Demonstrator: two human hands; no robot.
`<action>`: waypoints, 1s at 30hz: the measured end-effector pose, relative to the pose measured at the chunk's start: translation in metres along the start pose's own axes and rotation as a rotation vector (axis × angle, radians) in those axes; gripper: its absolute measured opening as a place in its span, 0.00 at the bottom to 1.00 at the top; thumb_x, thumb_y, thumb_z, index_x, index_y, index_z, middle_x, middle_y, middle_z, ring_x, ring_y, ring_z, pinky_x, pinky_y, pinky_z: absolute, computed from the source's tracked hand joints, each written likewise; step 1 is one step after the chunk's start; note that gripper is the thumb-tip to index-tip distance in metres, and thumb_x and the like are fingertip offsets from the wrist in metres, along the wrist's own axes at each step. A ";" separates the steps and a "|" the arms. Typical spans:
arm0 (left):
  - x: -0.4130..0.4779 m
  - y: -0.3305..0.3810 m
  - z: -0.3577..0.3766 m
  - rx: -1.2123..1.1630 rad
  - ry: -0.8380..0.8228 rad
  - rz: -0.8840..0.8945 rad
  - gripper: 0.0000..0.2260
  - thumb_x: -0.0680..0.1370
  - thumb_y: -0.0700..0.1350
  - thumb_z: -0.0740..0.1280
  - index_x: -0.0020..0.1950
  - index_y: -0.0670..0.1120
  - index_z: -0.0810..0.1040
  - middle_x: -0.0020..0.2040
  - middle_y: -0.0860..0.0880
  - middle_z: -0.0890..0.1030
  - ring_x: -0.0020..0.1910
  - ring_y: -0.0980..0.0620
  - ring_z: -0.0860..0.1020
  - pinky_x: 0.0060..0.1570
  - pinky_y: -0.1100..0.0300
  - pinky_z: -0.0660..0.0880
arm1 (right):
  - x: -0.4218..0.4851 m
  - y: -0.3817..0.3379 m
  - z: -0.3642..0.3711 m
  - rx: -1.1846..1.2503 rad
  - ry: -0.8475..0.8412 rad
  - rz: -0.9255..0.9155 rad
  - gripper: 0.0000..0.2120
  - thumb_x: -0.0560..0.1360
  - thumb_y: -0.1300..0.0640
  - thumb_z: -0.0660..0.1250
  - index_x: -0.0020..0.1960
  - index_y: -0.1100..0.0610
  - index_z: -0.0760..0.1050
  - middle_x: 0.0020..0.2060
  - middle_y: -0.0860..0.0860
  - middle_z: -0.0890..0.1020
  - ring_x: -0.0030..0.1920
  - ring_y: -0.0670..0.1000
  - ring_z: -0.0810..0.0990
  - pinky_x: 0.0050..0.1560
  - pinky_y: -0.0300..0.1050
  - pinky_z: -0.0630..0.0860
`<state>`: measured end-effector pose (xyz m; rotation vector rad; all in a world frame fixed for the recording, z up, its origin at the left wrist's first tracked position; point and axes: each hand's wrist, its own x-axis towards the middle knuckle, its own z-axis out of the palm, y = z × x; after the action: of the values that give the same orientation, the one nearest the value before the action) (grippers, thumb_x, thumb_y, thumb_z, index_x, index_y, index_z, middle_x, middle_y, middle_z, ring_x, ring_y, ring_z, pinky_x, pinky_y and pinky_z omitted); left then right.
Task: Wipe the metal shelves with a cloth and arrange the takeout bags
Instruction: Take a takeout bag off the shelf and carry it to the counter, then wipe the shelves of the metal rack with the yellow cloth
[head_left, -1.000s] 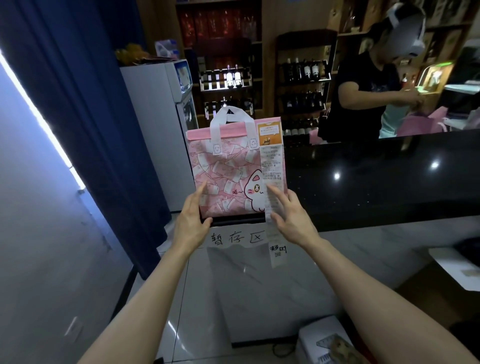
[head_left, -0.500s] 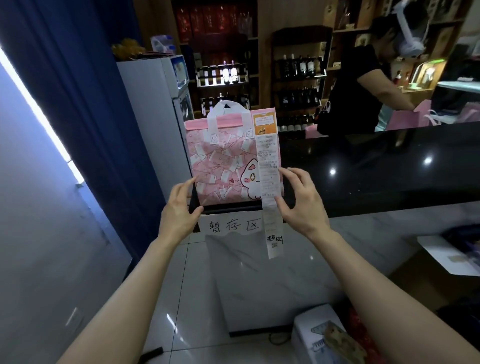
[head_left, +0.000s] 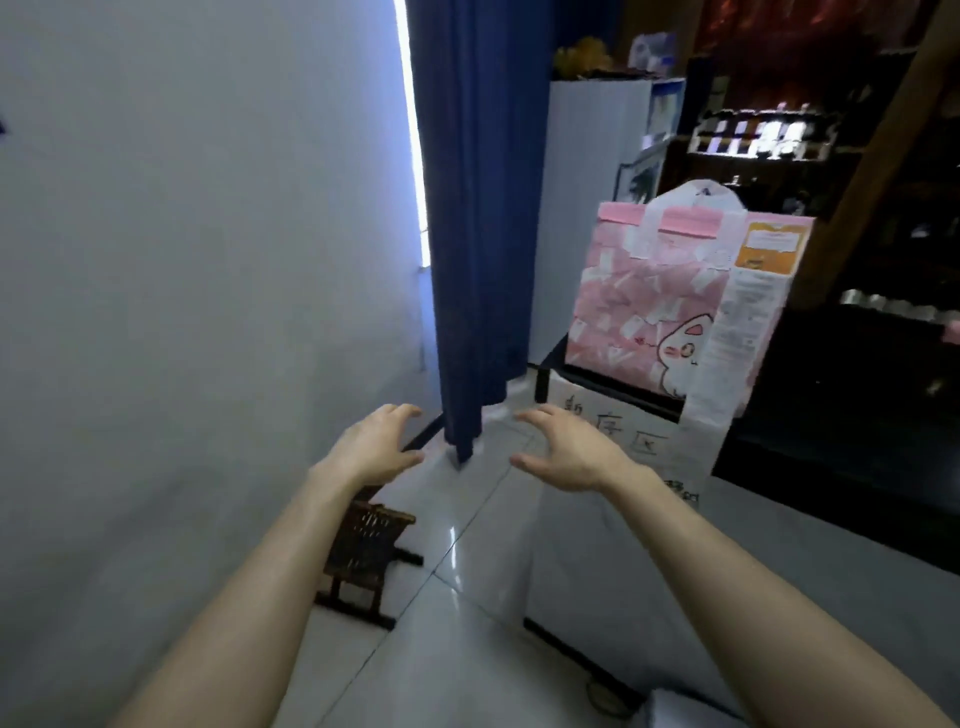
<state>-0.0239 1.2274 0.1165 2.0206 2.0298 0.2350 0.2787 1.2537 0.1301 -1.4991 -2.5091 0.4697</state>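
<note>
A pink takeout bag (head_left: 649, 306) with white handles and a cartoon cat stands upright at the left end of the black counter (head_left: 831, 415). A long white receipt (head_left: 727, 338) hangs down its right side. My left hand (head_left: 371, 447) and my right hand (head_left: 563, 449) hover in front of me, below and left of the bag, fingers spread and loosely bent, holding nothing. Neither hand touches the bag. No cloth or metal shelf is in view.
A dark blue curtain (head_left: 478, 208) hangs straight ahead beside a white wall (head_left: 182, 260). A white fridge (head_left: 587, 182) stands behind the bag. A small dark wooden stool (head_left: 363, 551) sits on the tiled floor under my left forearm. Bottle shelves (head_left: 763, 140) fill the back right.
Both hands have let go of the pink bag and drawn back and down to the left. My view has swung left, so the bag now sits at the right.
</note>
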 end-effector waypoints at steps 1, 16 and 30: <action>-0.023 -0.011 0.006 -0.014 0.005 -0.054 0.33 0.79 0.57 0.74 0.82 0.55 0.67 0.78 0.49 0.72 0.73 0.46 0.76 0.71 0.47 0.75 | 0.000 -0.008 0.011 0.002 -0.043 -0.035 0.35 0.77 0.36 0.68 0.80 0.47 0.66 0.77 0.49 0.71 0.74 0.51 0.72 0.74 0.49 0.70; -0.443 -0.097 0.063 -0.102 0.072 -0.883 0.32 0.78 0.57 0.73 0.80 0.53 0.70 0.75 0.47 0.76 0.71 0.42 0.77 0.67 0.48 0.76 | -0.084 -0.255 0.179 0.048 -0.545 -0.718 0.37 0.79 0.35 0.68 0.82 0.50 0.64 0.76 0.53 0.72 0.74 0.56 0.73 0.72 0.55 0.73; -0.785 -0.078 0.114 -0.150 0.238 -1.140 0.34 0.79 0.56 0.75 0.83 0.52 0.68 0.80 0.50 0.73 0.76 0.47 0.73 0.71 0.51 0.73 | -0.320 -0.430 0.272 -0.018 -0.654 -0.996 0.34 0.79 0.39 0.69 0.79 0.53 0.67 0.76 0.55 0.72 0.75 0.58 0.70 0.72 0.53 0.70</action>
<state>-0.0696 0.4355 0.0424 0.5393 2.8164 0.3586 -0.0082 0.7342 0.0327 0.0899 -3.2741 0.8026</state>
